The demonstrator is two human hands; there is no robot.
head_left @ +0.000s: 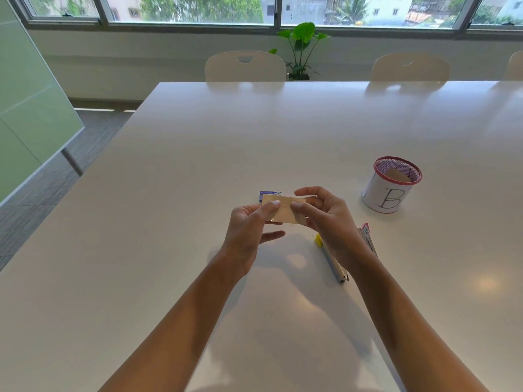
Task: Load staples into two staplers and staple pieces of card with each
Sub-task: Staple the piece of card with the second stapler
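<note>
Tan card [284, 212] is pinched between the left hand [249, 230] and right hand [328, 219] above the white table [198, 165].

- Left hand [249, 222] raised above the table [169, 193], thumb pinching the card [284, 210].
- Right hand [325, 219] pinches the card's other end, fingers curled.

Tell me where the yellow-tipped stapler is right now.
In the head view the yellow-tipped stapler lies on the white table, right of centre, just under the right hand, with the pink stapler further right.
</note>
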